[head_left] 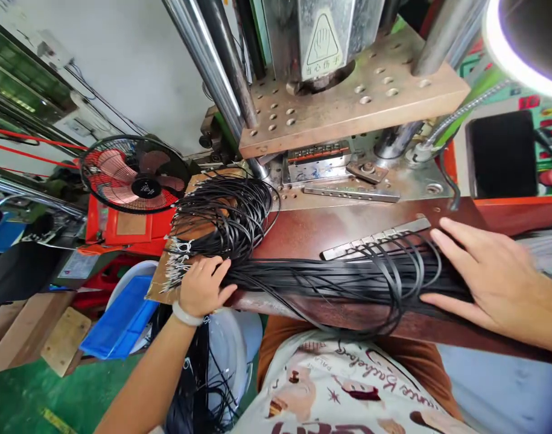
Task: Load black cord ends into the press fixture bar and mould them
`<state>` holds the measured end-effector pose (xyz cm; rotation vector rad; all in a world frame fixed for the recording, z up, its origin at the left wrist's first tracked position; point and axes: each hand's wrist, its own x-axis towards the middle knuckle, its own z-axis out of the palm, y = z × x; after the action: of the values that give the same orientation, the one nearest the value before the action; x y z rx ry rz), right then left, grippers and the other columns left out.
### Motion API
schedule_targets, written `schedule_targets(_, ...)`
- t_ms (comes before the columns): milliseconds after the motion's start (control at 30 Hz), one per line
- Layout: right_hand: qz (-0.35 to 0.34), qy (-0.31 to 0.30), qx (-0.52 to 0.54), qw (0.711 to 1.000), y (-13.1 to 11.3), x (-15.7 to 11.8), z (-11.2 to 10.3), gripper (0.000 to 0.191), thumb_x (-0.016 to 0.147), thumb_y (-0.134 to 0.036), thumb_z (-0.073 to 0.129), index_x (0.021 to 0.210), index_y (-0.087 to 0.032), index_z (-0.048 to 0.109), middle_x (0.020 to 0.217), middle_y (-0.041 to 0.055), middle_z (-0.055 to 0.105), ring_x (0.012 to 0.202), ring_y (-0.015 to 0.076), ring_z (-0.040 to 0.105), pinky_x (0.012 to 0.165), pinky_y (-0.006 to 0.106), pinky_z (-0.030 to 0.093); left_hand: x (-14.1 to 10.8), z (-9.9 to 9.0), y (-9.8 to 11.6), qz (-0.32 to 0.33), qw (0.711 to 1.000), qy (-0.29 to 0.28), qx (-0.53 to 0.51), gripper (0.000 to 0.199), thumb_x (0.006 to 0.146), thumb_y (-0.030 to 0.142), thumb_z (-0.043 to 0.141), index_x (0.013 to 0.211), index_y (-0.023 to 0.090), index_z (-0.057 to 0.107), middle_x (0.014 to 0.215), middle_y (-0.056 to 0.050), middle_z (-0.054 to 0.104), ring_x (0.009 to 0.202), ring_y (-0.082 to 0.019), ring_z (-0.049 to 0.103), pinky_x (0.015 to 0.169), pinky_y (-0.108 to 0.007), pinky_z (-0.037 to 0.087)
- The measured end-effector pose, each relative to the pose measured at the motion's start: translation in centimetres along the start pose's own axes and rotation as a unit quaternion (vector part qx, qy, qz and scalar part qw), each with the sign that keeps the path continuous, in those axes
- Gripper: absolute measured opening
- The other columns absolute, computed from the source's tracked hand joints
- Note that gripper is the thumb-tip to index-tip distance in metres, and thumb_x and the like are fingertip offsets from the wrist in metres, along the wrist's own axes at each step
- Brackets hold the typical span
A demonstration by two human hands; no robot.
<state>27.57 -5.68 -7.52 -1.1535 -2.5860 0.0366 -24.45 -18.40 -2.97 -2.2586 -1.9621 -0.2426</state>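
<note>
A long bundle of flat black cables [303, 280] lies along the front of the reddish-brown bench. My left hand [203, 286] is at its left end, thumb and fingers curled round the cables beside their white-wired tips [174, 268]. Over the right end, my right hand [497, 274] is spread, thumb apart from the fingers, holding nothing that I can see. Several cables loop up from the bundle into a slotted metal strip [375, 239] just left of the right fingertips. A coiled heap of black cables [230, 211] sits beyond my left hand on a brown board.
A press with a thick drilled plate [348, 114] stands behind the bench, over a metal die [318, 161]. A loose metal bar [352, 193] lies before it. At left are a fan [135, 175] and a blue tray [119, 319]. A ring lamp [497, 48] hangs upper right.
</note>
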Motion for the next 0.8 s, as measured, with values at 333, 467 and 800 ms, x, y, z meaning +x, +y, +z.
schedule_targets(333,-0.062,-0.095,0.085,0.99,3.5,8.0,-0.1,0.035,0.094,-0.043,0.038,0.094,-0.019,0.064,0.096,0.0132,0.064,0.088,0.0254,0.063,0.082,0.041,0.051,10.4,-0.2,9.0,0.11,0.988,0.06,-0.093,0.028,0.097,0.026,0.038,0.105,0.018,0.064,0.105,-0.009,0.066,0.098,-0.02,0.062,0.092,-0.033,0.046)
schedule_targets(467,-0.053,-0.094,0.063,0.992,1.9,11.5,0.6,0.034,0.095,-0.036,0.037,0.092,-0.015,0.063,0.088,0.013,0.061,0.082,0.0251,0.062,0.078,0.039,0.051,16.7,1.8,14.9,0.187,0.973,-0.137,-0.006,0.029,0.095,0.038,0.05,0.106,0.013,0.061,0.104,-0.012,0.062,0.098,-0.028,0.062,0.085,-0.039,0.049)
schedule_targets(800,-0.091,-0.03,-0.008,0.995,1.9,15.6,-0.2,0.036,0.099,-0.034,0.031,0.081,-0.018,0.057,0.081,0.0119,0.061,0.076,0.0239,0.057,0.076,0.038,0.045,20.7,2.6,11.2,0.166,0.965,-0.19,-0.065,0.026,0.099,0.027,0.041,0.112,0.013,0.058,0.106,-0.012,0.063,0.097,-0.026,0.065,0.089,-0.039,0.052)
